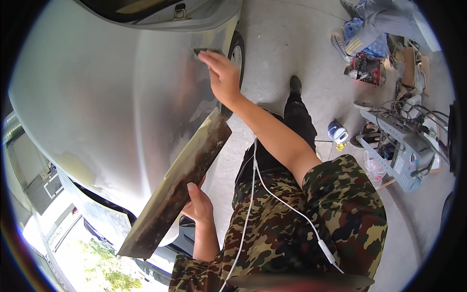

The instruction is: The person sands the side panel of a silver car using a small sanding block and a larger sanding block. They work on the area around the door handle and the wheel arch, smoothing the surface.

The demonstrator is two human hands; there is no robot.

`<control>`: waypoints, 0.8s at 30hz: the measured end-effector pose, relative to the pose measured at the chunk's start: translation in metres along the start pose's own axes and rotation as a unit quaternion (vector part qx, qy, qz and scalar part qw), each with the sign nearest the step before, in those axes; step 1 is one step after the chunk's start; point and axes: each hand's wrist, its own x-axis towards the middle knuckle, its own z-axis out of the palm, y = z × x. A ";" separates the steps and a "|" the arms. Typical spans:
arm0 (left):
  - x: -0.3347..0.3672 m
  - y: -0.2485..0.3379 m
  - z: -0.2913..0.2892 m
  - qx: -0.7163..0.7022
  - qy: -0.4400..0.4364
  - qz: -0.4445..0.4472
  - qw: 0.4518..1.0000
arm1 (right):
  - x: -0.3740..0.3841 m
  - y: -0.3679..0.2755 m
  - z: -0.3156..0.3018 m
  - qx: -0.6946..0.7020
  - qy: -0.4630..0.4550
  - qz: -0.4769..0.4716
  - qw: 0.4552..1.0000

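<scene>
A long flat board [176,182], smeared dark and pale with what looks like filler, slants beside the car. My left hand [198,207] grips its near edge, thumb on top. My right hand [225,80] is closed on a dark flat spreader [206,50], whose edge lies at the car's side panel [187,85] close to the wheel [237,56]. The fingers partly hide the spreader. Dull pale and brownish patches mark the silver car body [97,92] around there.
A white cable [252,194] hangs down my front. To the right are a blue-and-white can [336,131], a grey metal machine [411,153] with cables, and a red-and-black container [367,69]. Another person's leg [384,22] shows at the upper right, beside blue plastic [354,30].
</scene>
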 end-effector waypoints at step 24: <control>0.010 0.002 -0.003 0.002 -0.020 -0.006 1.000 | -0.027 -0.006 -0.005 -0.004 0.034 0.053 0.998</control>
